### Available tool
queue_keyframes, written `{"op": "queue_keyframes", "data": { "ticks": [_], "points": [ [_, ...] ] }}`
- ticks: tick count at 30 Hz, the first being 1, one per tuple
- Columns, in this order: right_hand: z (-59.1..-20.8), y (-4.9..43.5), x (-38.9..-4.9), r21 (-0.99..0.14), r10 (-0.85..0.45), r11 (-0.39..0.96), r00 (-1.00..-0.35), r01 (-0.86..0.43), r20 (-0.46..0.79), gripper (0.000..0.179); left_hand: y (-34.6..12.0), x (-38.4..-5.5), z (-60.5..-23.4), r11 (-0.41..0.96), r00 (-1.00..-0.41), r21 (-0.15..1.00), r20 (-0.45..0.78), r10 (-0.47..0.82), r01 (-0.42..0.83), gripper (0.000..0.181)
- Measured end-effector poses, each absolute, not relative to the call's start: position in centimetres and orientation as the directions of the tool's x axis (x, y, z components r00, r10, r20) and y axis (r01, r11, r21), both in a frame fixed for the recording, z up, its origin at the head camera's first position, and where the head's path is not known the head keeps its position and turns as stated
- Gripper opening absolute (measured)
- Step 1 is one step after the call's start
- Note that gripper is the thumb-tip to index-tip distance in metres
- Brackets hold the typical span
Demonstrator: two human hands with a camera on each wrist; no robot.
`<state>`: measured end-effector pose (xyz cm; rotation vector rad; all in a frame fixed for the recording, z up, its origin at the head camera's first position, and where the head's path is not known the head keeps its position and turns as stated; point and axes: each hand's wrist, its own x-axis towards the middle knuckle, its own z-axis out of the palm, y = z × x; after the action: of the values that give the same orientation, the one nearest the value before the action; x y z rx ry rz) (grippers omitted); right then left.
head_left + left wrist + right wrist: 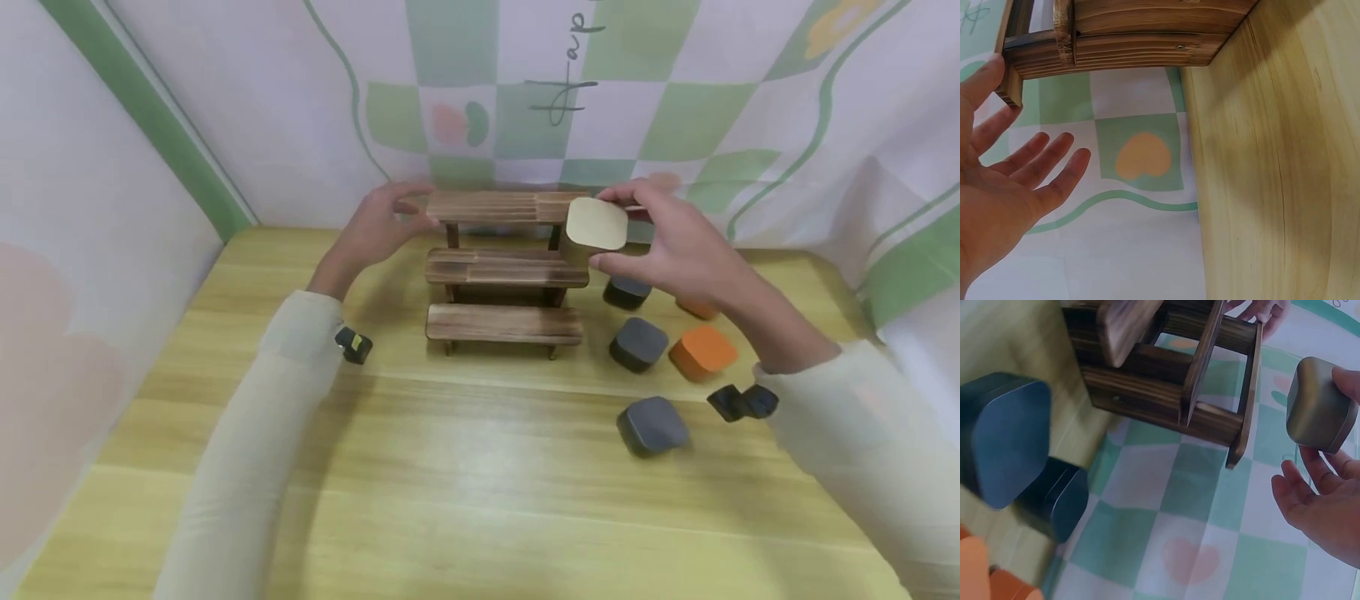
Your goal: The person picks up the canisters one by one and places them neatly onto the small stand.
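A three-tier brown wooden display stand (504, 323) rests on the table near the back fabric. My left hand (377, 225) is at the left end of its top tier, thumb and index finger pinching the plank's end. In the left wrist view the other fingers of the left hand (1004, 187) spread loosely away from the wood. A small beige tin (596, 222) with rounded corners is held up by my right hand (678, 242), thumb on one side and fingertips on the other. This tin (1316, 406) is off the table, near the stand's upper right end.
Right of the stand are several dark grey tins, one nearest me (652, 425) and another farther back (637, 344). Two orange tins, the closer one (703, 352) fully visible, stand beside them. Patterned fabric (525, 117) hangs behind the wooden table (465, 492).
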<state>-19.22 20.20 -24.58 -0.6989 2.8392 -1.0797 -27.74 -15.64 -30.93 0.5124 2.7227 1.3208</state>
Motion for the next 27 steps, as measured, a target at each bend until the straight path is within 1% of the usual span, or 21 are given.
{"op": "queue_keyframes", "data": {
  "ticks": [9, 21, 27],
  "points": [
    [-23.7, 18.6, -21.4, -0.634, -0.470, 0.622, -0.867, -0.459, 0.167, 0.069, -15.0, -28.0, -30.6, 0.562, -0.929, 0.767, 0.116, 0.351, 0.309, 0.060],
    [-23.0, 15.1, -24.7, -0.678, -0.499, 0.583, -0.856, -0.446, 0.134, 0.068, -14.0, -28.0, -30.5, 0.533, -0.931, 0.795, 0.103, 0.351, 0.289, 0.061],
    [-22.8, 14.1, -25.8, -0.693, -0.512, 0.585, -0.854, -0.422, 0.088, 0.069, -13.1, -27.9, -30.3, 0.536, -0.929, 0.792, 0.104, 0.354, 0.293, 0.062]
  ]
}}
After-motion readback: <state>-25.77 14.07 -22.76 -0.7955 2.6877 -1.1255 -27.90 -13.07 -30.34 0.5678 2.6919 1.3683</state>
